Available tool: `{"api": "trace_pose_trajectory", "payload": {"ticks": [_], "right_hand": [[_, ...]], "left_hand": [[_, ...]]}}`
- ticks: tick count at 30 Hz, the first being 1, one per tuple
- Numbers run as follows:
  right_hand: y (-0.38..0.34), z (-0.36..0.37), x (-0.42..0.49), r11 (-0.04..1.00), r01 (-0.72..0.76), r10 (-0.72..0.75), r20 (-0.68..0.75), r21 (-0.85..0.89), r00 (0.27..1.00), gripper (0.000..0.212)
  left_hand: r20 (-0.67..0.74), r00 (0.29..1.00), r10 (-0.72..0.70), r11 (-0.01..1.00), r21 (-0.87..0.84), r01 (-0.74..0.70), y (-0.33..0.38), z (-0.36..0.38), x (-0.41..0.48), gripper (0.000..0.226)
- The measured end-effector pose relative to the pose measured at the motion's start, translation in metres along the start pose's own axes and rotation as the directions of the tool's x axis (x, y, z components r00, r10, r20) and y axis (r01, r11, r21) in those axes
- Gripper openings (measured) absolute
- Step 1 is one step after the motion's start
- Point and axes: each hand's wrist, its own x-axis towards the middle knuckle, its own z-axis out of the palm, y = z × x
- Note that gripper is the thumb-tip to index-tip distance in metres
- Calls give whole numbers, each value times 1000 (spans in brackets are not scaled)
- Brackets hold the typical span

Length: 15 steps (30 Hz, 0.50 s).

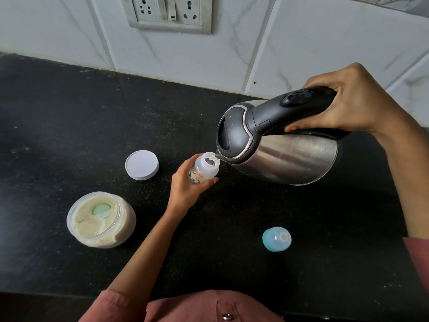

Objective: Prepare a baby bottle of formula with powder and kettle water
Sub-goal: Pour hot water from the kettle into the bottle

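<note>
My left hand [185, 184] grips a small clear baby bottle [205, 169], uncapped and held upright on the black counter. My right hand [348, 105] holds the black handle of a steel kettle [285, 156], tilted left with its spout at the bottle's mouth. A thin stream of water runs from the spout into the bottle. An open jar of cream formula powder [102, 219] stands at the left, a green scoop [102, 210] lying in the powder.
The jar's white lid [142, 165] lies flat behind the jar. The bottle's blue teat cap [276, 239] rests on the black counter [69, 117] at the front right. A tiled wall with a socket plate [170, 12] rises behind.
</note>
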Motion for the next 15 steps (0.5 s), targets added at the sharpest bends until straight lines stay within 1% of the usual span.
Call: {"api": "trace_pose_trajectory", "payload": {"ticks": [15], "right_hand": [[-2, -7, 0, 1000, -10, 10, 19, 14, 1000, 42]], "left_hand": [[-6, 1000, -7, 1000, 7, 7, -2, 0, 0, 63]]}}
